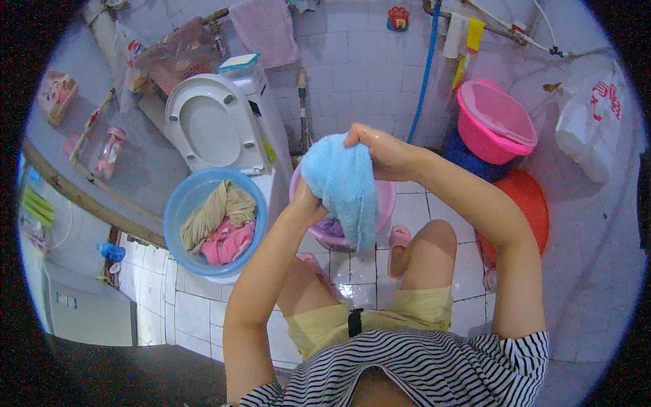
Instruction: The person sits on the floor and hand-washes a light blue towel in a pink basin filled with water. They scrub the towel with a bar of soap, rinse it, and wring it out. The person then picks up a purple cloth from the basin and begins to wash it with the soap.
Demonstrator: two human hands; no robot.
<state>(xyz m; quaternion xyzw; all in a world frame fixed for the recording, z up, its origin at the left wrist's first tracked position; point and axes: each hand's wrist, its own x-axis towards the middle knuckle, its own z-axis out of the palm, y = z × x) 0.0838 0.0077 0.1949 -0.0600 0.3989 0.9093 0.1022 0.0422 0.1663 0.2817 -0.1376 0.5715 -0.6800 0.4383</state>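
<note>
A light blue towel [338, 175] hangs bunched between my two hands, above a pink basin [385, 198] on the floor. My left hand [307, 198] is at the towel's lower left, its fingers mostly hidden under the cloth. My right hand [379, 150] pinches the towel's upper right edge, thumb and fingers closed on it. Purple cloth [329, 226] lies in the pink basin, partly covered by the towel. To the left, a blue basin [173, 224] holds a beige garment [211, 208] and a pink garment [229, 244].
The blue basin rests on a white toilet with its lid [211, 127] raised. Nested pink tubs [496, 122] stand at the right wall, near a large red basin [534, 208]. A blue hose [424, 76] hangs down the tiled wall. A white plastic bag [585, 127] hangs at far right.
</note>
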